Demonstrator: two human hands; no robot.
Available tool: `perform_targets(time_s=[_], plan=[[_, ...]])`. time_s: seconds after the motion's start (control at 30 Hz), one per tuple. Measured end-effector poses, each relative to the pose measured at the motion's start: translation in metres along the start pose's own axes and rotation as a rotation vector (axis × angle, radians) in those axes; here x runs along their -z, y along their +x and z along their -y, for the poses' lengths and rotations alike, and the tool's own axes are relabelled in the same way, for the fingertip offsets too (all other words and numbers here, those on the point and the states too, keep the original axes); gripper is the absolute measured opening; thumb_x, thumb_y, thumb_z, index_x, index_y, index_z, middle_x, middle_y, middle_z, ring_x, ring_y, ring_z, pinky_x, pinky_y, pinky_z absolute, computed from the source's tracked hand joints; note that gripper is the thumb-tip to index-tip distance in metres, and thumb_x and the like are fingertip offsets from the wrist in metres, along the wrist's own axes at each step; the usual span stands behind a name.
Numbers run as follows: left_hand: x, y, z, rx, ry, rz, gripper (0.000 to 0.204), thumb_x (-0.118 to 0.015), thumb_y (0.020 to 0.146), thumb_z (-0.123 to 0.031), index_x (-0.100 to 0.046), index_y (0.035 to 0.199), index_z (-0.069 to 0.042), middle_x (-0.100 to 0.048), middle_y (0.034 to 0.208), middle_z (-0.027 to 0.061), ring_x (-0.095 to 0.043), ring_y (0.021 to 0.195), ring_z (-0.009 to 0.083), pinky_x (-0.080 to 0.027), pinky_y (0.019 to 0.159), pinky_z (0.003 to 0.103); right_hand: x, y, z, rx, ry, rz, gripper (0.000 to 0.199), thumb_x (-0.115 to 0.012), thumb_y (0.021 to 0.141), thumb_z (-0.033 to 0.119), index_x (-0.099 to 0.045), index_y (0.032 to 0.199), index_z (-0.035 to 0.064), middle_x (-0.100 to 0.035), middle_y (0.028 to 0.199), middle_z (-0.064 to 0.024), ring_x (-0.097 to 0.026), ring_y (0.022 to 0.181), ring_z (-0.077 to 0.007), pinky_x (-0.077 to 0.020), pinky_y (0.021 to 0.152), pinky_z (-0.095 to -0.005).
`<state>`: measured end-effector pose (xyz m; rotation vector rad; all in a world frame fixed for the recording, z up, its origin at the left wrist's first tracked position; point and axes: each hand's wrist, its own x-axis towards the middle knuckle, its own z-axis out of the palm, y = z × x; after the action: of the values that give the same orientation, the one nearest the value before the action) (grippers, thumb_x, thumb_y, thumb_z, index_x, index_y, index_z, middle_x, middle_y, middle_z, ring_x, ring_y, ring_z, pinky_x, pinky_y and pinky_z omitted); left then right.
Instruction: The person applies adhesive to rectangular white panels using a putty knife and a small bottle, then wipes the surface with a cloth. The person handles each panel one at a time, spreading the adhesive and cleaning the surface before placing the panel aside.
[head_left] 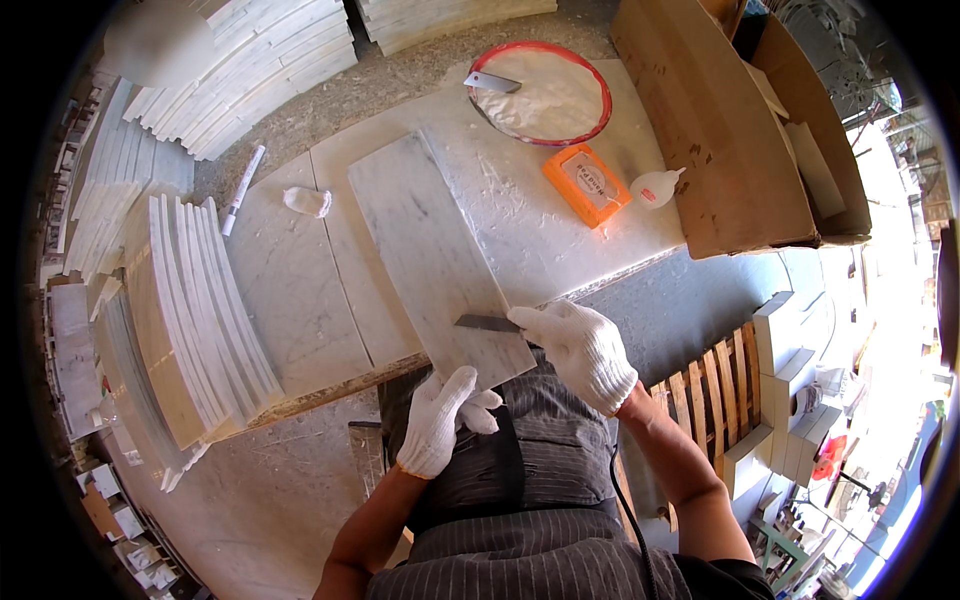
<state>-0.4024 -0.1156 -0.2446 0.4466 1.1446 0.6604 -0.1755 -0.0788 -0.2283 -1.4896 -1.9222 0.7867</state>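
A long grey-veined white marble slab [420, 225] lies lengthwise on the worktable, its near end jutting past the front edge toward my lap. My right hand [585, 350], in a white knit glove, is closed around a putty knife. The dark, thin blade [485, 323] of that knife rests against the slab's face near its close end; its grip is hidden in the glove. Also gloved, my left hand [440, 420] is at the slab's near left corner, fingers apart, seemingly touching the edge.
A red-rimmed bowl [608, 95] of white paste holds another flat blade [493, 82]. Nearby lie an orange hand-pad pack [588, 186], a white squeeze bottle [655, 188], a marker [243, 190] and a crumpled white piece [307, 201]. Stacked slabs [200, 310] stand left, a cardboard box [720, 140] right.
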Motion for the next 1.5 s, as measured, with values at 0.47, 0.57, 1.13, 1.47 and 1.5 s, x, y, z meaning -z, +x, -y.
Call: perform_targets(time_s=[0.47,0.57,1.13,1.47,1.5], plan=[[-0.003,0.0,0.0,0.02,-0.058,-0.033,0.037,-0.063,0.098,-0.029,-0.056,0.112,0.004,-0.071,0.082,0.0196,-0.067,0.056,0.0224,-0.055,0.053,0.031,0.002,-0.009,0.004,-0.017,-0.064,0.071,0.031,-0.059,0.086,0.004,-0.068,0.115,0.0108,-0.064,0.079,-0.0102,-0.065,0.071,-0.0288,-0.0523,0.063,-0.0377],[-0.002,-0.001,0.0,0.016,-0.041,-0.027,0.038,-0.063,0.098,-0.03,-0.056,0.114,0.004,-0.071,0.082,0.0199,-0.067,0.056,0.0224,-0.056,0.053,0.031,0.001,-0.007,0.001,0.021,0.011,0.011,0.03,-0.059,0.088,0.005,-0.068,0.116,0.0098,-0.064,0.08,-0.0116,-0.066,0.072,-0.0295,-0.0527,0.065,-0.0383],[0.031,-0.039,-0.031,-0.06,0.529,-0.097,0.032,-0.059,0.101,-0.026,-0.064,0.109,0.005,-0.07,0.076,0.0139,-0.069,0.063,0.0194,-0.056,0.06,0.029,0.026,-0.046,0.016,-0.609,0.9,-0.134,0.035,-0.053,0.099,0.001,-0.061,0.133,-0.0023,-0.069,0.097,-0.0087,-0.065,0.077,-0.0121,-0.0562,0.07,-0.0256],[-0.055,-0.023,-0.077,-0.66,0.669,-0.036,0.035,-0.071,0.092,-0.017,-0.06,0.12,0.001,-0.064,0.115,0.0109,-0.064,0.096,0.0174,-0.051,0.08,0.026,-0.013,0.01,0.051,-0.37,0.961,-0.105,0.043,-0.057,0.099,0.0,-0.053,0.142,0.0005,-0.071,0.111,-0.0087,-0.066,0.093,-0.013,-0.0549,0.084,-0.027],[-0.054,-0.018,-0.076,-0.662,0.784,-0.025,0.03,-0.071,0.092,-0.017,-0.061,0.115,0.0,-0.063,0.103,0.0081,-0.058,0.084,0.0126,-0.047,0.074,0.025,-0.018,0.01,0.051,-0.265,0.836,-0.131,0.043,-0.057,0.099,0.0,-0.053,0.142,0.0004,-0.069,0.12,-0.0097,-0.065,0.102,-0.0147,-0.0525,0.09,-0.0282]])
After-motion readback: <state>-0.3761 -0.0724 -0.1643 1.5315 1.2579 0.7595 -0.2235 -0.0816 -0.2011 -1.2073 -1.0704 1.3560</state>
